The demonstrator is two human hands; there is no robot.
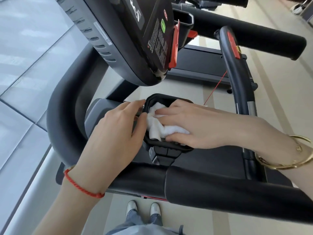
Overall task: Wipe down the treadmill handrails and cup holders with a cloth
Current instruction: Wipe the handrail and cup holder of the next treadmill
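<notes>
A white cloth (pixel 156 124) is bunched inside the black cup holder (pixel 162 146) on the near side of the treadmill console. My right hand (pixel 199 124) lies over the holder and presses the cloth down with its fingers, thumb tucked under the cloth's lower fold. My left hand (pixel 118 131) rests on the console beside the holder, its thumb and fingers touching the holder's left rim. The padded black handrail (pixel 220 192) runs across in front of me, below both hands. The far handrail (pixel 250 29) shows at the upper right.
The tilted console screen (pixel 135 39) hangs above the cup holder. A curved centre grip bar (pixel 237 78) with a red strip stands to the right. A red safety cord (pixel 216 87) runs down past it. Pale floor tiles lie at the left; my shoes (pixel 144 209) are below.
</notes>
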